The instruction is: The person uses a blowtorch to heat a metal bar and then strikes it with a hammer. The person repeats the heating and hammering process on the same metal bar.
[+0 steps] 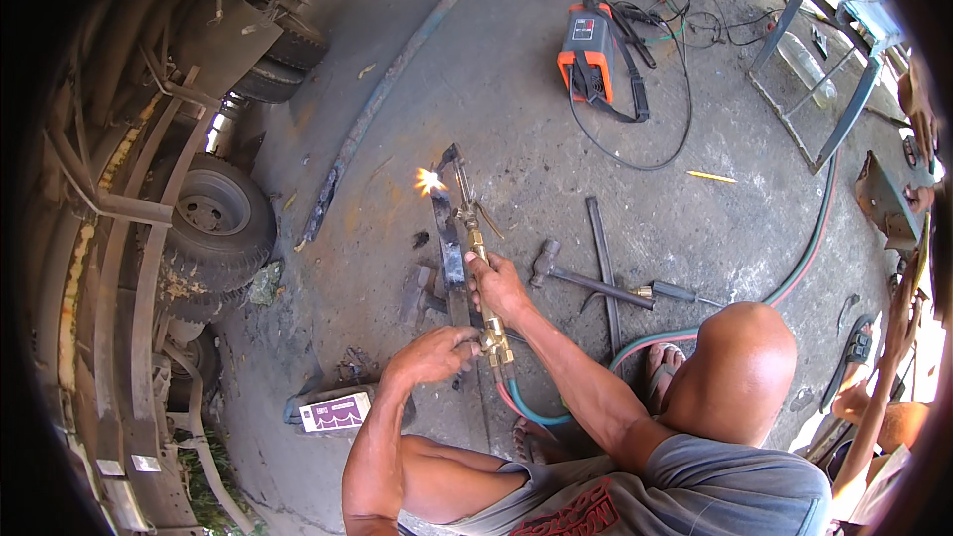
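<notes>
A brass cutting torch [478, 248] is in my right hand [501, 290], whose fingers wrap round its body. A bright orange-white flame [429, 181] burns at its bent head. My left hand [437, 352] is closed, its thumb and fingers at the valve knobs [495, 341] low on the torch. Red and green hoses [536, 419] run from its lower end. Under and beside the torch lies a long flat steel bar [452, 263], its far end close to the flame. Part of that bar is hidden behind the torch and my right hand.
A hammer [546, 258] and a dark bar [602, 268] lie to the right. Beyond sits an orange-black welding machine [593, 50] with cables. A truck wheel [213, 203] stands left, a small box [336, 412] nearer. At right, another person's hand holds a steel piece [886, 201].
</notes>
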A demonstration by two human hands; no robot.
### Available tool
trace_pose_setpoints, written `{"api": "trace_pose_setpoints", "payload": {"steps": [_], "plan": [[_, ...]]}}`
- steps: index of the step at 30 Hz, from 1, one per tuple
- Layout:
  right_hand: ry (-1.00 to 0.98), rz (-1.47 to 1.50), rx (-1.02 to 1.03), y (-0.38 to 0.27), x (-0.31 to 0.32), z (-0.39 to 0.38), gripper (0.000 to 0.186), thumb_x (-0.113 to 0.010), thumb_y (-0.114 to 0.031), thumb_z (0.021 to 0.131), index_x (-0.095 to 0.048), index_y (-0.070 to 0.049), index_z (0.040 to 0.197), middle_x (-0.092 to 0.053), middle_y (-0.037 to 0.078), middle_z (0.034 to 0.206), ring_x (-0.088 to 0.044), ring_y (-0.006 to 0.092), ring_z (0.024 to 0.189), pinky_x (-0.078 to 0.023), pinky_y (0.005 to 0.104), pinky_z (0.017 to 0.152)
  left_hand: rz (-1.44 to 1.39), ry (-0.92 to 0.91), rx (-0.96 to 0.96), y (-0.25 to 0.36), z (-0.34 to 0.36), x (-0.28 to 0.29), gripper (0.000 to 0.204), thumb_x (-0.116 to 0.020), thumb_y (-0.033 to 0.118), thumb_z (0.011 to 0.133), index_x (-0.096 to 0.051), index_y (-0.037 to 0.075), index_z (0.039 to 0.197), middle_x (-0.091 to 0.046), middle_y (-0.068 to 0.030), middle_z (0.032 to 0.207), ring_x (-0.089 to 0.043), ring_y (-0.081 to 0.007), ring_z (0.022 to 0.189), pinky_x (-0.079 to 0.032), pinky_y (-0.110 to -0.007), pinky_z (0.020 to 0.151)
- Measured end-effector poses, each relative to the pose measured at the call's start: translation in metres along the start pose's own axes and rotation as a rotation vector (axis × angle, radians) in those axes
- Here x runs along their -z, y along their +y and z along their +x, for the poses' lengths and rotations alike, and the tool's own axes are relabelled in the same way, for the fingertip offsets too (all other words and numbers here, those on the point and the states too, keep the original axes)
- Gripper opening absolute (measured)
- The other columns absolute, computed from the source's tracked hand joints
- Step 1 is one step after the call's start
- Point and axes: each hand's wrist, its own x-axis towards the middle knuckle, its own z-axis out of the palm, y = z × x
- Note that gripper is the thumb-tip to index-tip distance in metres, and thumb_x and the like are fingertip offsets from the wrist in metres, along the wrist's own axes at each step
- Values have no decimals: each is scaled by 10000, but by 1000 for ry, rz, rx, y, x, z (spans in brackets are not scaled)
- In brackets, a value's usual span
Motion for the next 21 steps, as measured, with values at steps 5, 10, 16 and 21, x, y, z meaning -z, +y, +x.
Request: {"api": "trace_pose_setpoints", "payload": {"steps": [5, 10, 16, 21], "plan": [[13, -6, -6, 3, 1, 1, 296, -603, -350, 1062, -600, -55, 1090, -577, 0, 715, -545, 120, 541, -464, 325, 481, 36, -2, -2, 4, 2, 2, 380, -632, 297, 1011, -677, -1, 1243, -745, -204, 1024, -734, -304, 933, -533, -439, 848], [23, -25, -15, 3, 2, 2, 302, -604, -350, 1061, -603, -50, 1101, -578, -1, 717, -547, 120, 545, -464, 325, 484, 56, -32, 21, 20, 0, 7, 387, -644, 312, 1005, -678, 4, 1238, -736, -211, 1008, -720, -322, 981, -525, -446, 853], [2, 7, 0, 0, 2, 5, 309, -599, -353, 1064, -600, -47, 1098, -573, 6, 727, -543, 120, 543, -466, 322, 486, -64, 1, -14, 15, -1, 6, 385, -688, 269, 986, -681, -9, 1253, -756, -222, 1143, -720, -316, 1066, -529, -437, 914], [-7, 29, -5, -2, 1, 4, 297, -597, -341, 1068, -595, -45, 1093, -569, 8, 727, -540, 118, 543, -466, 320, 483, -65, -7, -11, 11, 0, 5, 381, -721, 224, 966, -679, -17, 1259, -753, -227, 1183, -723, -323, 1090, -530, -433, 946]]}}
